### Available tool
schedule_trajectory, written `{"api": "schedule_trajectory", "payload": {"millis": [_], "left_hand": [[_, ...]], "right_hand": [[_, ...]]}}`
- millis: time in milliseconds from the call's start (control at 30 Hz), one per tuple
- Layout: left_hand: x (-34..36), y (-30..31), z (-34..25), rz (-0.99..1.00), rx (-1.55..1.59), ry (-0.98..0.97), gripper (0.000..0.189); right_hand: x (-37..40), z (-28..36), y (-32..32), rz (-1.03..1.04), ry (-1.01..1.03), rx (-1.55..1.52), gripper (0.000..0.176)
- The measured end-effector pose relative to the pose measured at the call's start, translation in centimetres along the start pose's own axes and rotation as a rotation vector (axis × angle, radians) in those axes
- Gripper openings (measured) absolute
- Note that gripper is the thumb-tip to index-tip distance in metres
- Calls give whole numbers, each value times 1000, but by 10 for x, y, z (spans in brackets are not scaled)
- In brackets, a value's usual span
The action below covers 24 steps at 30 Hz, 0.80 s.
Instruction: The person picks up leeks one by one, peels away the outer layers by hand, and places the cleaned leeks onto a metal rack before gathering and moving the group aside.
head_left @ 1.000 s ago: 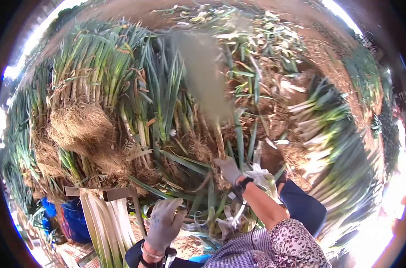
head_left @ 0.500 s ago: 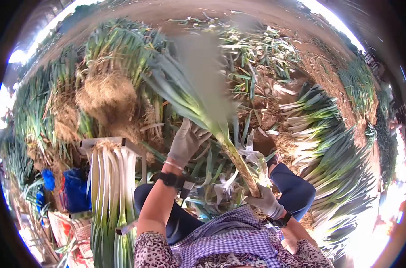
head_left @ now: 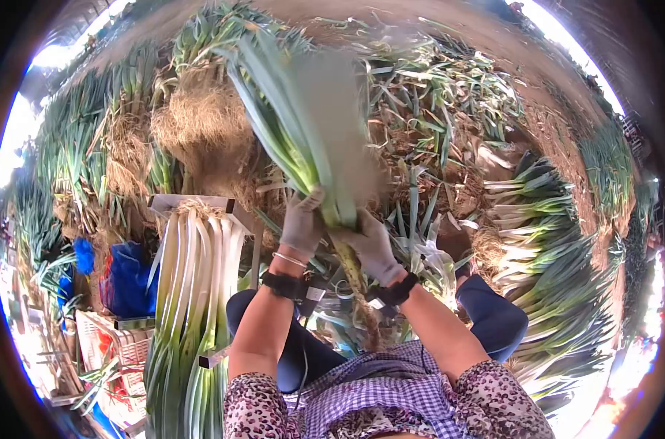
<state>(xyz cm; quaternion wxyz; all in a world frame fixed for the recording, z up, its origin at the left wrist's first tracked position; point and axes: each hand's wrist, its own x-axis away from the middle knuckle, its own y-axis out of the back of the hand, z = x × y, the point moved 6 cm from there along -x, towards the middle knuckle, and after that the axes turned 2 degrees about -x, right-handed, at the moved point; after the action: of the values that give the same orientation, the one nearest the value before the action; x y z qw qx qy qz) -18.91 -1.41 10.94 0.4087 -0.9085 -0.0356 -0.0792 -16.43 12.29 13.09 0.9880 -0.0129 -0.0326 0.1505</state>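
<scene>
A large leek (head_left: 351, 271) slants across the middle, its green leaves fanning up and away and its brownish, rooty end pointing toward my lap. My left hand (head_left: 303, 223), in a pale glove, is closed on it from the left where the leaves begin to spread. From the right, my right hand (head_left: 369, 245), gloved too, grips the same neck, close beside the left. A grey blur hides part of the leaves and the area above the right hand. Loose stripped leaves (head_left: 431, 256) lie below, beyond my right wrist.
On the left, a metal-ended rack (head_left: 193, 203) holds a bundle of pale leeks (head_left: 193, 278). Behind it stand rooty leek bunches (head_left: 201, 113). A long row of leeks (head_left: 545, 249) lies on the right. Leaf scraps (head_left: 449, 88) are heaped ahead; a basket (head_left: 131, 351) sits lower left.
My right hand has moved from the root end up to the leek's neck, beside my left. The leek now stands steeper, its root end swung left toward my lap. The view has shifted slightly.
</scene>
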Motion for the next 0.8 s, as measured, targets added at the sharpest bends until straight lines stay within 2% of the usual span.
{"api": "schedule_trajectory", "payload": {"millis": [33,67,100,133,167,233,333,367,400,433,467,567,600,700,733,800], "left_hand": [[2,-6,0,-1,-4,-40,47],[6,-16,2,101,-55,-29,49],[10,-30,-8,56,-31,-46,49],[15,-45,-18,11,-8,-64,50],[13,-47,-27,56,-108,-132,49],[7,-51,-49,122,-215,-252,49],[14,-72,-60,306,-214,-258,53],[15,-76,-54,398,-142,-225,56],[16,-80,-49,488,-71,-183,60],[18,-84,-43,574,-5,-135,64],[18,-84,-35,571,-8,-65,66],[32,-85,-47,542,143,-12,66],[28,-74,-49,431,191,40,65],[30,-73,-61,200,-139,-43,55],[29,-65,-60,162,-260,-110,53],[17,-35,-43,60,-173,-79,46]], "right_hand": [[6,-6,5,-28,-101,-110,44],[17,-10,13,-60,-202,-220,41],[31,-17,24,-94,-301,-330,39],[44,-55,46,-100,-326,-269,42],[61,-100,71,-112,-346,-212,45],[106,-132,110,48,-457,448,55],[103,-102,121,73,-137,689,67],[87,-73,105,17,-116,645,71],[69,-22,72,160,6,477,72],[54,-17,50,267,-36,226,70],[46,-12,30,377,-75,-26,68],[36,17,7,326,141,597,68],[37,11,8,175,268,712,63],[41,0,8,-18,351,923,54],[34,-5,8,18,273,723,53],[16,-15,8,81,103,321,50]]}}
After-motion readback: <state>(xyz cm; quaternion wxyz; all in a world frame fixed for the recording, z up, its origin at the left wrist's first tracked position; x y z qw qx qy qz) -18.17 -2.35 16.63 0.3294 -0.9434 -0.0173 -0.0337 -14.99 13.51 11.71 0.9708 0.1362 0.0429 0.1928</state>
